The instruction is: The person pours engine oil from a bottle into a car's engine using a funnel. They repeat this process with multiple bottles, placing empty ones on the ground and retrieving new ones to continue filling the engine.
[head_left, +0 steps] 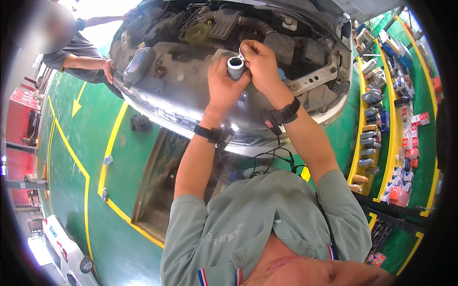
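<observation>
In front of me, over the front of an open car engine bay, my left hand is wrapped round a grey bottle. The bottle's round mouth, with a white rim, faces up and looks dark inside. At that rim my right hand pinches a small white strip or ring between thumb and forefinger. Whether the strip is still joined to the bottle I cannot tell. Most of the bottle's body is hidden by my left hand.
A grey jug lies at the engine bay's left front. Farther back sits a yellowish funnel. Another person's hand rests on the car's left edge. Yellow shelves with bottles and boxes stand at right. Black cables hang below my wrists.
</observation>
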Available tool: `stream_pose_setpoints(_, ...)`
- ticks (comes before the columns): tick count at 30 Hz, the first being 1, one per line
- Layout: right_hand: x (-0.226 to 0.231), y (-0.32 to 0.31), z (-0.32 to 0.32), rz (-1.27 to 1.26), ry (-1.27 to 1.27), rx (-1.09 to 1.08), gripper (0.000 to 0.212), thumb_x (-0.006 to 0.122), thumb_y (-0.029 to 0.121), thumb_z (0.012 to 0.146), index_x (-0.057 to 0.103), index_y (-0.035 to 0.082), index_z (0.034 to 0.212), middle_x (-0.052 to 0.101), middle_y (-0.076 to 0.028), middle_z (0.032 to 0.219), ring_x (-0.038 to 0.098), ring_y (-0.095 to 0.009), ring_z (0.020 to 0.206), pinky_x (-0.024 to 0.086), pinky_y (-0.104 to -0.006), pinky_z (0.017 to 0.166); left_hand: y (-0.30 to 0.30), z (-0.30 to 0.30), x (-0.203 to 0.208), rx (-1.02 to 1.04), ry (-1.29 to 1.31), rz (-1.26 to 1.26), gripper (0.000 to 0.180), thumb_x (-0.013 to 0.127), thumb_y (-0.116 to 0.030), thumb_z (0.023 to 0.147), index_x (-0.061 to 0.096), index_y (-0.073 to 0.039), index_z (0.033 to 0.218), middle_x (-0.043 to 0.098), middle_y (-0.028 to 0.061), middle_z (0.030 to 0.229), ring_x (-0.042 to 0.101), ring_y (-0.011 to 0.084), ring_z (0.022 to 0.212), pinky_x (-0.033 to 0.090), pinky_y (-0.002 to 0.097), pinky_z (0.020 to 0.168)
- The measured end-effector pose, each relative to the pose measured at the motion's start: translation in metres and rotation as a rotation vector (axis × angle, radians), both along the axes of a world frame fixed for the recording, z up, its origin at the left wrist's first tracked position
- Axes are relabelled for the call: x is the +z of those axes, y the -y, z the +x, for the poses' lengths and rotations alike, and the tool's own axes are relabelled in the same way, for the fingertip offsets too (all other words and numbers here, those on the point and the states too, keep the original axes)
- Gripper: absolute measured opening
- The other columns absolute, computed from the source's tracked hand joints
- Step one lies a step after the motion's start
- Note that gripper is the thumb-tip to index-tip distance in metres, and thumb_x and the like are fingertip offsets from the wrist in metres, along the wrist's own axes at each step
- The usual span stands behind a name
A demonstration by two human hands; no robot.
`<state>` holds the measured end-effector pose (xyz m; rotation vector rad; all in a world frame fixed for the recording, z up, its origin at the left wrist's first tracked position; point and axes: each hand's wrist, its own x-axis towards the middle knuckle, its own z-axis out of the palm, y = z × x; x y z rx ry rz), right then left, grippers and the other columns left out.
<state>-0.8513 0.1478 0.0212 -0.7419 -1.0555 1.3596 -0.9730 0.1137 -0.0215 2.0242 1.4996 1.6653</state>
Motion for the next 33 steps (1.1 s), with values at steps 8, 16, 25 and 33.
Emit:
stream_pose_setpoints(8,0.030,-0.019,0.021,-0.022,-0.345,0.104,0.022,0.062,0.011,0.104,0.059,0.002,0.083,0.057,-0.005,0.077,0.051,-0.012,0.066,0.044,-0.0266,0.063,0.001,0.001,-0.002,0.003,0.019,-0.001,0.044,0.083,-0.031,0.071,0.066,-0.006,0.102,0.065,0.0156,0.105,0.058,0.0410,0.099,0.048,0.0503,0.088)
stream_pose_setpoints(16,0.098,0.017,0.120,0.280,-0.256,-0.079,0.015,0.065,0.013,0.103,0.069,-0.001,0.107,0.065,-0.006,0.091,0.064,-0.016,0.080,0.052,-0.0307,0.073,0.013,-0.015,0.012,-0.175,0.118,-0.089,0.036,0.085,-0.019,0.077,0.065,-0.004,0.103,0.064,0.0107,0.093,0.062,0.0289,0.087,0.051,0.0398,0.081)
stream_pose_setpoints(25,-0.098,0.157,0.407,-0.331,0.581,-0.836,0.018,0.071,0.015,0.098,0.071,0.002,0.111,0.066,0.001,0.086,0.060,-0.009,0.073,0.047,-0.0250,0.063,0.002,-0.013,0.005,-0.214,0.199,-0.265,0.030,0.082,-0.014,0.089,0.066,-0.003,0.111,0.065,-0.0033,0.095,0.057,0.0062,0.085,0.049,0.0236,0.076)
stream_pose_setpoints(33,-0.298,0.389,0.617,-1.028,1.063,-1.089,0.052,0.077,0.033,0.086,0.070,-0.002,0.123,0.074,-0.012,0.109,0.072,-0.022,0.081,0.058,-0.0355,0.074,-0.008,-0.018,0.015,-0.278,0.157,-0.410,0.025,0.083,-0.015,0.088,0.071,-0.003,0.108,0.067,-0.0018,0.095,0.058,0.0052,0.086,0.049,0.0231,0.077)
